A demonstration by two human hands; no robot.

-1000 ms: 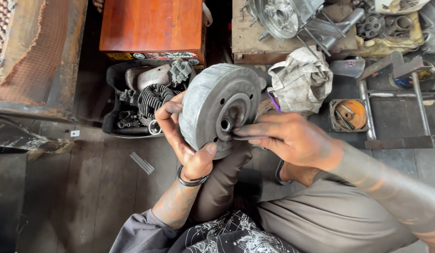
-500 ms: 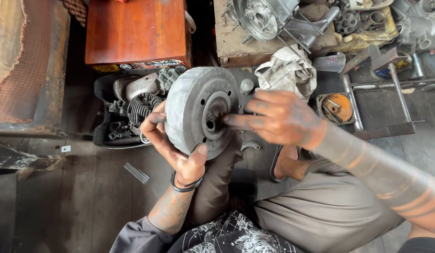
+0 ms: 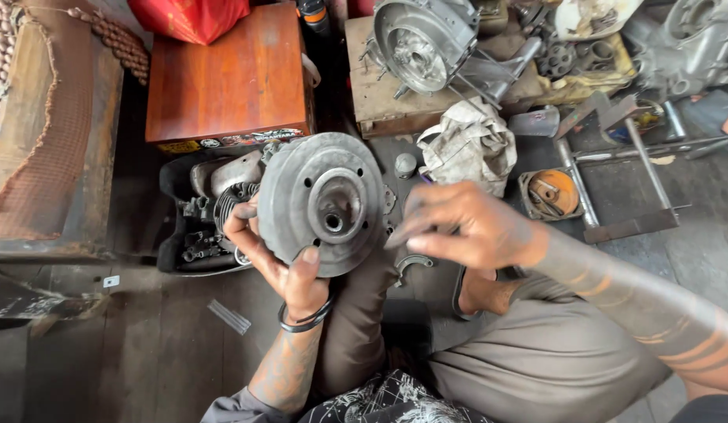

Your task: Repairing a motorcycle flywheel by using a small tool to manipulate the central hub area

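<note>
Grey metal drum [image 3: 321, 205] held by left hand [image 3: 281, 270]; right hand [image 3: 466, 227] fingers pinched beside it, rag [image 3: 469, 145] behind.

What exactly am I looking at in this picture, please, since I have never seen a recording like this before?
The picture comes from a camera worn on a person's head, looking down at their own two bare hands and bent legs on a workshop floor. The left hand holds up a round grey metal drum, thumb on its rim. The right hand is beside it, fingers pinched, apart from the drum. Around them lie a wooden box, a crumpled rag, an engine casing and a small engine behind the drum.
</note>
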